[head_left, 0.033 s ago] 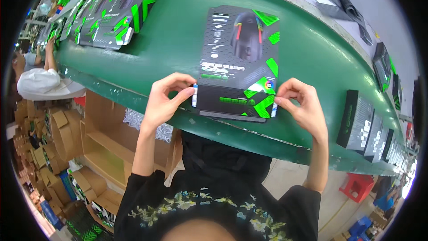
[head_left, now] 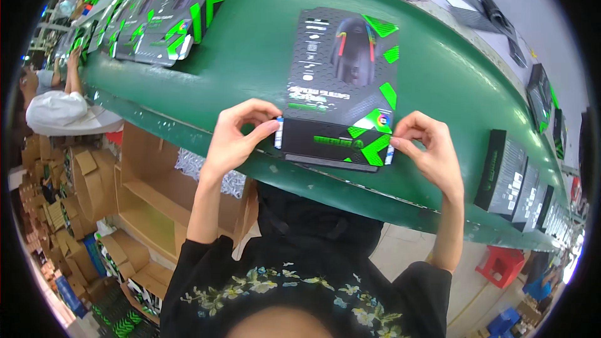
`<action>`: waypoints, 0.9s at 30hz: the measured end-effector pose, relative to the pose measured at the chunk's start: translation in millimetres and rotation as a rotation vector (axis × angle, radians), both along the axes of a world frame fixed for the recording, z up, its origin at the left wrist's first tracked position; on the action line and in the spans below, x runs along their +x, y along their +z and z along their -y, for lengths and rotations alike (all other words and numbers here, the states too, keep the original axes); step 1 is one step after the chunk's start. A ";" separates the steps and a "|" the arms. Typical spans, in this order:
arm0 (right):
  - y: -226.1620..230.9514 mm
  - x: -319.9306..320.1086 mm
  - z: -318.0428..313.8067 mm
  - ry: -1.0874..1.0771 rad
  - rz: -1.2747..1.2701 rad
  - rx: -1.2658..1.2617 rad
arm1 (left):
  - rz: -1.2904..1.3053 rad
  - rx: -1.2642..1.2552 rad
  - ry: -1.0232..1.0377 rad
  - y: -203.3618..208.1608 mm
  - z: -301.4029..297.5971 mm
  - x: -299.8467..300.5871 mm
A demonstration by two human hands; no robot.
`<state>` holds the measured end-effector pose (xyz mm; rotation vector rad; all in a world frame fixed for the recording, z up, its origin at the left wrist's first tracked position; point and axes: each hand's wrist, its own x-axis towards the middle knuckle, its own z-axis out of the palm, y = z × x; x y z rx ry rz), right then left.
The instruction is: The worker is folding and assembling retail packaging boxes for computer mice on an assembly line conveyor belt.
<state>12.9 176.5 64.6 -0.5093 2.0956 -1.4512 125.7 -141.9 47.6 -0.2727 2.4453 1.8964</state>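
A black and green printed cardboard mouse box [head_left: 350, 97] lies on the green bench right before me, with a computer mouse pictured on its panel. Its near end panel [head_left: 338, 143] faces me, and a narrow dark flap [head_left: 332, 163] sticks out along the near edge. My left hand [head_left: 235, 138] pinches the small side flap [head_left: 279, 138] at the left corner between thumb and forefinger. At the opposite corner, my right hand [head_left: 431, 150] has its thumb and curled fingers closed on the other small flap [head_left: 389, 154]. Whether the box holds anything is hidden.
Overlapping printed boxes [head_left: 169, 19] lie at the far left of the green bench [head_left: 250, 44]. Closed boxes [head_left: 501, 169] stand in a row on the right. Large open cartons [head_left: 147, 169] are below left, a red stool [head_left: 501, 266] below right. Another person [head_left: 56, 109] sits farther left.
The whole scene, hands and box together, sits slightly farther right in the picture. Both hands keep the same hold on the flaps.
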 end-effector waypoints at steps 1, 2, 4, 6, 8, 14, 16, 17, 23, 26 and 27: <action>-1.2 0.3 -2.0 -0.020 -0.006 0.019 | -0.018 0.016 0.001 0.1 -0.9 -3.5; -2.1 1.2 -0.3 -0.010 -0.004 0.011 | -0.016 0.008 0.011 1.3 2.2 -3.9; 0.0 0.0 0.0 -0.001 -0.023 0.014 | -0.076 -0.051 -0.086 4.0 4.3 -6.6; 3.1 0.2 3.5 0.024 -0.037 0.034 | -0.102 -0.099 -0.099 9.8 4.1 -8.7; 2.3 2.1 3.1 0.030 -0.121 0.043 | -0.044 -0.148 -0.148 12.0 2.6 -12.3; 8.2 16.5 -2.5 0.021 -0.353 0.121 | -0.198 -0.336 -0.169 9.6 -13.9 -17.7; 6.9 23.4 -2.1 0.029 -0.450 0.126 | -0.264 -0.432 -0.163 1.8 -12.9 -11.7; 7.8 27.2 -2.9 0.016 -0.451 0.122 | -0.333 -0.525 -0.159 -0.5 -12.2 -8.4; 17.7 52.4 -34.5 -0.172 -0.353 -0.027 | -0.340 -0.281 -0.053 5.9 -6.7 19.0; 17.2 82.8 -19.1 -0.466 -0.142 -0.243 | -0.149 0.227 0.014 6.9 19.1 51.0; 12.4 95.9 10.1 -0.391 -0.072 -0.359 | -0.018 0.206 0.029 20.0 38.6 70.0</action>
